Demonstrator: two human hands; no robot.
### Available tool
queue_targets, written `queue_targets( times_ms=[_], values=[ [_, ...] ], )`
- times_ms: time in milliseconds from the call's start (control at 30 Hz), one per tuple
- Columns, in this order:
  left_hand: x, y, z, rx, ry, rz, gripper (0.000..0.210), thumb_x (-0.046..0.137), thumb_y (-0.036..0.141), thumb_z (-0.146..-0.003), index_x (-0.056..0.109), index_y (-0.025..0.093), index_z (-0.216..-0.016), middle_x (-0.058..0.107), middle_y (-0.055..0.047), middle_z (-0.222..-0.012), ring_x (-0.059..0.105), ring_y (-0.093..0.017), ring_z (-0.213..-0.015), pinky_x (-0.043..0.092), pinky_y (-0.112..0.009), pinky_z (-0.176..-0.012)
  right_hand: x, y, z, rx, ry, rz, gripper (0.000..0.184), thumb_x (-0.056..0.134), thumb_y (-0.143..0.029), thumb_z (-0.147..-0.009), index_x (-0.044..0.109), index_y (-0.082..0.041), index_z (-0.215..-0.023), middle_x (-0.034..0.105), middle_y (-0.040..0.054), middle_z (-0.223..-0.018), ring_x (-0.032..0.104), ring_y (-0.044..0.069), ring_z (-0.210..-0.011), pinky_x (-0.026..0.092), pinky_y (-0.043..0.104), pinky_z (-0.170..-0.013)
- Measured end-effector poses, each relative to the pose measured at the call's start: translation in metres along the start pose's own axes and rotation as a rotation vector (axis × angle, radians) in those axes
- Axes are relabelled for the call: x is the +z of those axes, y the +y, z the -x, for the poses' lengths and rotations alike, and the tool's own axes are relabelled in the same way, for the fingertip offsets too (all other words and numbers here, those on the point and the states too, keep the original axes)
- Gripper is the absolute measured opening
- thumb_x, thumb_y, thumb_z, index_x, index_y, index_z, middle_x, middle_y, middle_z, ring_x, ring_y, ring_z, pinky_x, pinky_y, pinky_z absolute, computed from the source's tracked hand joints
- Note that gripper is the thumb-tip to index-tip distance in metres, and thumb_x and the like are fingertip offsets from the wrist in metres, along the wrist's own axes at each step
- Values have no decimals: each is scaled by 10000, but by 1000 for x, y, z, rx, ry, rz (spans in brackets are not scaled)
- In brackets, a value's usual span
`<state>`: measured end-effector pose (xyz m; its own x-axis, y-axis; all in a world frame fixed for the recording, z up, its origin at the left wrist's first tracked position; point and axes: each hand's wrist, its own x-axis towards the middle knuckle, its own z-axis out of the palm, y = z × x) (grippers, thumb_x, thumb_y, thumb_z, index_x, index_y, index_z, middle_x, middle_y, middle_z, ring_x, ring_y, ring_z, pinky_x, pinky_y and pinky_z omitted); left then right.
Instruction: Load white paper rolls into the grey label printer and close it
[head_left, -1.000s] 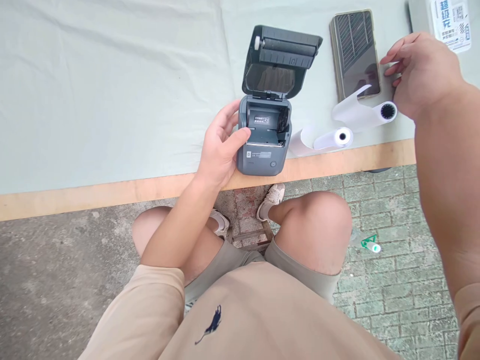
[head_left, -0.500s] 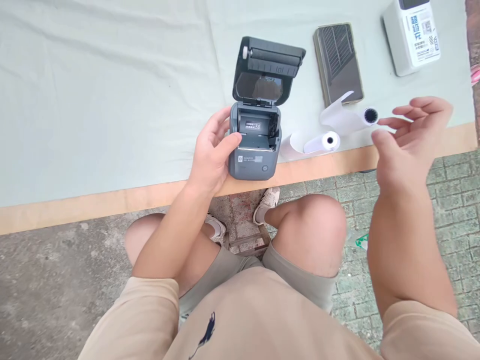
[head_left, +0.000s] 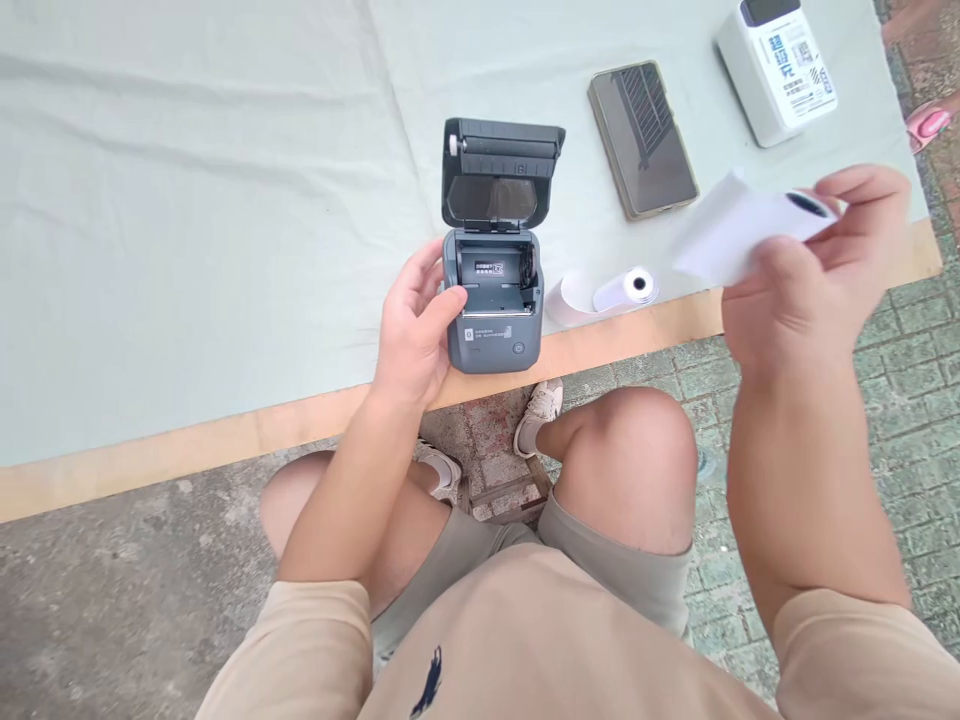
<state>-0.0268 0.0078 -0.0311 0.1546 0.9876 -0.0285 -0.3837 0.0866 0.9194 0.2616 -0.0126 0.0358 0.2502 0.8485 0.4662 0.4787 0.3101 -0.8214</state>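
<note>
My left hand [head_left: 416, 325] grips the left side of a dark grey label printer [head_left: 495, 345], its thumb over the front rim. The printer's lid [head_left: 499, 175] stands up, and no roll lies in the compartment [head_left: 495, 285] beneath it. My right hand [head_left: 817, 265] is closed on a white paper roll [head_left: 757, 225] with a dark core, held off to the right with its loose end hanging leftward. Between the two hands a second paper roll [head_left: 619, 290] lies on the cloth near the table edge, partly unrolled.
A dark smartphone [head_left: 645, 140] lies on the pale cloth [head_left: 225, 200] behind the rolls. At the back right stands a white box-shaped device [head_left: 780, 75] with printed labels. The table's wooden edge [head_left: 300, 430] runs above my knees. Another person's foot in a pink shoe [head_left: 934, 122] shows at far right.
My right hand has closed on the dark-cored paper roll and lifted it from the cloth. My left hand stays on the printer. The view has shifted slightly.
</note>
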Motion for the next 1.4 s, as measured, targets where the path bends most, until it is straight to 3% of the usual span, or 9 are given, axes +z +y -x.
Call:
queue_targets(
  times_ms=[33, 133, 233, 400, 567, 900, 1233, 1333, 1400],
  values=[
    [-1, -1, 0, -3, -4, -5, 529, 706, 381, -697, 532, 270, -1184, 587, -38, -1265, 504, -273, -1276, 487, -416, -1055, 2, -17, 0, -36, -53, -60, 380, 676, -516, -658, 461, -267, -849, 511, -1, -771, 523, 110, -697, 410, 303, -616],
    [-1, -1, 0, 14, -24, -38, 506, 681, 408, -721, 519, 283, -1183, 566, -35, -1288, 487, -271, -1292, 481, -414, -1056, 21, -67, 4, -75, -654, -210, 309, 667, -414, -722, 474, -293, -929, 571, -7, -774, 581, 140, -674, 471, 317, -561],
    [1, 0, 0, 32, -29, -61, 481, 659, 436, -738, 511, 284, -1171, 566, -32, -1284, 486, -270, -1291, 477, -414, -1055, 56, -92, 3, -59, -845, -55, 258, 623, -166, -709, 486, -257, -906, 592, -8, -912, 597, 131, -773, 499, 306, -655],
    [4, 1, 1, 5, -14, 5, 523, 714, 441, -677, 535, 277, -1141, 606, -30, -1225, 528, -274, -1239, 515, -391, -1000, 102, -92, -10, -113, -868, 432, 229, 551, -166, -706, 438, -232, -893, 584, 7, -901, 537, 145, -744, 368, 299, -624],
    [4, -2, 0, 13, -23, 56, 528, 738, 444, -653, 545, 285, -1118, 601, -27, -1214, 515, -287, -1253, 501, -429, -1012, 111, -91, -11, -180, -845, 654, 220, 549, -180, -745, 417, -236, -911, 596, -10, -833, 513, 148, -700, 327, 352, -757],
    [1, -5, 0, 4, -28, 19, 537, 724, 473, -672, 521, 299, -1138, 572, -30, -1266, 484, -304, -1291, 485, -471, -1030, 110, -92, -7, -193, -784, 723, 145, 548, -212, -774, 520, -254, -910, 633, 4, -991, 563, 213, -902, 271, 402, -775],
    [0, -9, -3, 116, -34, -87, 684, 792, 500, -560, 517, 303, -1154, 583, -19, -1216, 489, -306, -1279, 512, -438, -986, 83, -84, 24, -474, -668, 552, 147, 545, -332, -843, 577, -224, -748, 641, -10, -969, 540, 214, -994, 314, 406, -835],
    [0, -10, -3, 119, -37, -84, 698, 791, 494, -555, 510, 298, -1164, 575, -24, -1216, 477, -315, -1289, 486, -458, -1020, 90, -93, 2, -420, -440, 472, 164, 524, -317, -846, 580, -192, -936, 558, 69, -1135, 503, 210, -1129, 385, 366, -915],
    [0, -8, -2, 103, -45, -56, 691, 776, 513, -561, 506, 297, -1159, 567, -24, -1218, 466, -319, -1299, 475, -468, -1034, 99, -99, -12, -348, -444, 430, 320, 459, -320, -888, 511, -147, -1151, 513, 88, -1200, 503, 177, -1149, 408, 310, -926]
  ],
)
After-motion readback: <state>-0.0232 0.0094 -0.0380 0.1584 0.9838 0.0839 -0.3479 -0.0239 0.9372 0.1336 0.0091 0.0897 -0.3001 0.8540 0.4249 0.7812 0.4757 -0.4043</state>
